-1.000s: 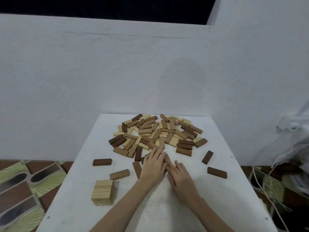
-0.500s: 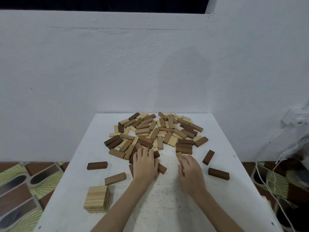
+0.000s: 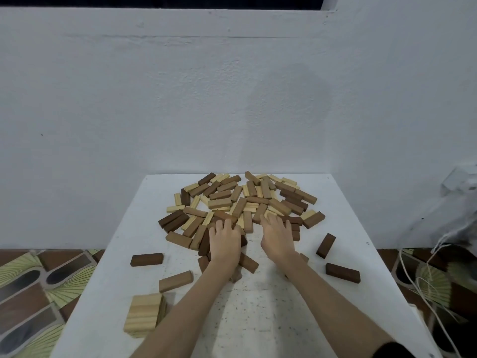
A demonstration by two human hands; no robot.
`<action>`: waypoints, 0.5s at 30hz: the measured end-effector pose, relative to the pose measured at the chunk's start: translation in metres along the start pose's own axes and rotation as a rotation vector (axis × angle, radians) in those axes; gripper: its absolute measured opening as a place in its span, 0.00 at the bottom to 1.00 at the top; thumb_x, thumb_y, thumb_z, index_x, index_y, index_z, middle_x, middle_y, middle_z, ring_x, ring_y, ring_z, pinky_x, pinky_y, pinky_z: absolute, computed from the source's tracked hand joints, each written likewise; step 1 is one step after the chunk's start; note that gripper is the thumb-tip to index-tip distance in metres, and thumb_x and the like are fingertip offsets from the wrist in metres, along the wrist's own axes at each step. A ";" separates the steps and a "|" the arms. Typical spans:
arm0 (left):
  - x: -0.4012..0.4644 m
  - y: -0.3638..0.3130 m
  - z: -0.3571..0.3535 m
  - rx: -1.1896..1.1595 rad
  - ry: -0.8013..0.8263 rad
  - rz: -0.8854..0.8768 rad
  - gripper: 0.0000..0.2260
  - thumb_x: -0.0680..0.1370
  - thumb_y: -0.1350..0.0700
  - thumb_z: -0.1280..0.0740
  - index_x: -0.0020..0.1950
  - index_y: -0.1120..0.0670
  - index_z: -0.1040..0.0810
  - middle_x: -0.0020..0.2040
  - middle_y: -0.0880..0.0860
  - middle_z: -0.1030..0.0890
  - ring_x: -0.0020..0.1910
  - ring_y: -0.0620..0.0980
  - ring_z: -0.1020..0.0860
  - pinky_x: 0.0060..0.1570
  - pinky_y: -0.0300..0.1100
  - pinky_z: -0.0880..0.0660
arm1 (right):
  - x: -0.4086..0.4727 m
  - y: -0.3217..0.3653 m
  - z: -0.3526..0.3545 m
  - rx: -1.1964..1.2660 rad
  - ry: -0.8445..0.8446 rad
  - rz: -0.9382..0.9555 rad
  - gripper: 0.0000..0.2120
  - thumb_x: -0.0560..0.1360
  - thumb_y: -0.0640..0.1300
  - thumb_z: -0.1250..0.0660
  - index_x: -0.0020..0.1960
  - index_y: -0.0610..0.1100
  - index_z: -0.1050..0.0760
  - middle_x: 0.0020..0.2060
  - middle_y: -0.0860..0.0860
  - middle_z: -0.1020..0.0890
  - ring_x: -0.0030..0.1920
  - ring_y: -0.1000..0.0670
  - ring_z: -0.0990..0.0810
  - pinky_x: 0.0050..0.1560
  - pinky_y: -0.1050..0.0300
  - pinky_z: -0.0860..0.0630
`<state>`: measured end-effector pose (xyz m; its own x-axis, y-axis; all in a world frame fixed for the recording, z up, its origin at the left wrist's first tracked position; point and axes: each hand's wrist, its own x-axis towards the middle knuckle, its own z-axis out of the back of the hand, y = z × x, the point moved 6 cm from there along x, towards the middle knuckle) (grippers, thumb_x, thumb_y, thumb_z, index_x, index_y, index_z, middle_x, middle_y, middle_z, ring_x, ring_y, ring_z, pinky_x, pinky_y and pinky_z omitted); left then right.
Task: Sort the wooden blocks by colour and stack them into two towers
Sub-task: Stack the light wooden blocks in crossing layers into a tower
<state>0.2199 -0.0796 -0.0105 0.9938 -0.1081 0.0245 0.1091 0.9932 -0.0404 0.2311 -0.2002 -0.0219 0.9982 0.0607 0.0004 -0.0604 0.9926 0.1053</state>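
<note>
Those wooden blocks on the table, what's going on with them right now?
A person is sorting a heap of mixed blocks on a white table. Both hands are palm down at the near edge of the heap: the left hand on dark blocks, the right hand beside it. Whether either grips a block cannot be told. A short stack of pale blocks stands at the near left. A few dark blocks lie loose, such as one at the right. No dark tower shows yet.

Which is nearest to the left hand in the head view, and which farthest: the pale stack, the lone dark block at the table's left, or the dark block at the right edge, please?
Measured from the left hand:
1. Lone dark block, to its left.
2. Pale stack, at the near left corner of the table.
3. Right-edge dark block, past the right hand.
</note>
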 end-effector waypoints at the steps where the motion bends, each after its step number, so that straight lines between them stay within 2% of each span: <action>1: 0.002 0.000 0.000 0.005 0.005 0.000 0.14 0.81 0.63 0.45 0.64 0.55 0.28 0.64 0.56 0.30 0.66 0.57 0.36 0.63 0.48 0.38 | 0.001 0.001 0.000 -0.009 0.023 -0.002 0.26 0.77 0.37 0.42 0.75 0.42 0.43 0.70 0.46 0.35 0.70 0.46 0.38 0.71 0.43 0.43; 10: 0.014 0.003 0.002 -0.008 0.045 0.053 0.13 0.79 0.63 0.40 0.63 0.55 0.26 0.67 0.56 0.33 0.68 0.58 0.38 0.67 0.50 0.38 | -0.011 0.002 -0.004 -0.016 0.128 0.027 0.26 0.76 0.35 0.42 0.73 0.43 0.40 0.68 0.48 0.34 0.71 0.48 0.39 0.74 0.38 0.58; 15: 0.020 0.008 -0.001 -0.038 0.064 0.059 0.11 0.81 0.58 0.40 0.62 0.54 0.23 0.67 0.55 0.33 0.70 0.58 0.40 0.68 0.51 0.40 | -0.024 0.004 -0.002 -0.051 0.162 0.087 0.26 0.75 0.35 0.44 0.73 0.42 0.39 0.69 0.48 0.35 0.72 0.49 0.41 0.72 0.36 0.63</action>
<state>0.2412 -0.0739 -0.0111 0.9976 -0.0536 -0.0432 0.0502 0.9957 -0.0779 0.2064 -0.1972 -0.0232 0.9755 0.1583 -0.1529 -0.1505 0.9867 0.0615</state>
